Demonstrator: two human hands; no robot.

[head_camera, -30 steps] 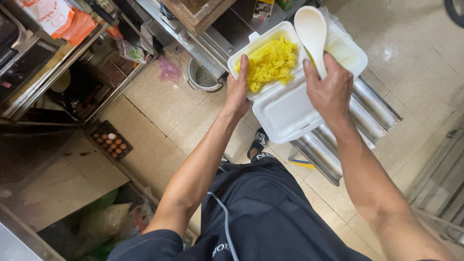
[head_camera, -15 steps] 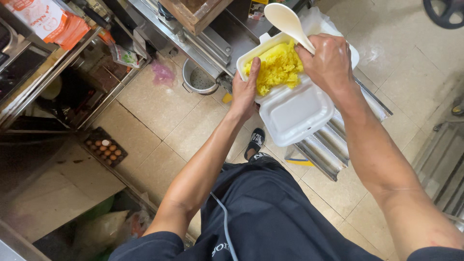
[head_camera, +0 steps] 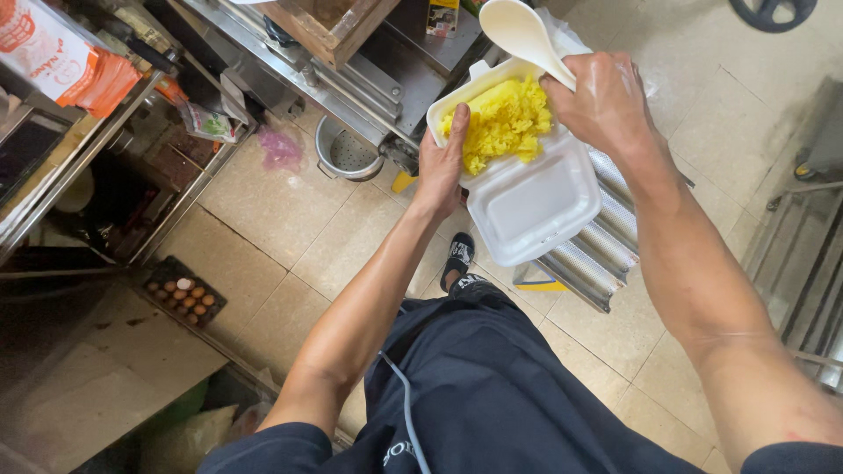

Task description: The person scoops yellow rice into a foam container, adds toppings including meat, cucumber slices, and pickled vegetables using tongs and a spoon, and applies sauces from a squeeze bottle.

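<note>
A white foam clamshell box [head_camera: 536, 197] hangs open in the air in front of me, its far half heaped with yellow rice [head_camera: 500, 121], its near half bare. My left hand [head_camera: 442, 165] grips the box at its left edge, thumb over the rim beside the rice. My right hand [head_camera: 599, 98] holds a white plastic spoon [head_camera: 520, 35] by its handle, bowl raised above the box's far edge, while the fingers rest on the box's right rim.
A steel counter [head_camera: 369, 83] with a wooden crate stands beyond the box. On the tiled floor lie a metal strainer pot [head_camera: 348, 151], corrugated metal trays [head_camera: 597, 254] and an egg carton [head_camera: 183, 297]. Shelving with packets fills the left side.
The box and both hands have shifted slightly left in view. The spoon has swung from upright over the rice to leaning up and left, and my right hand has closed over the box's right rim.
</note>
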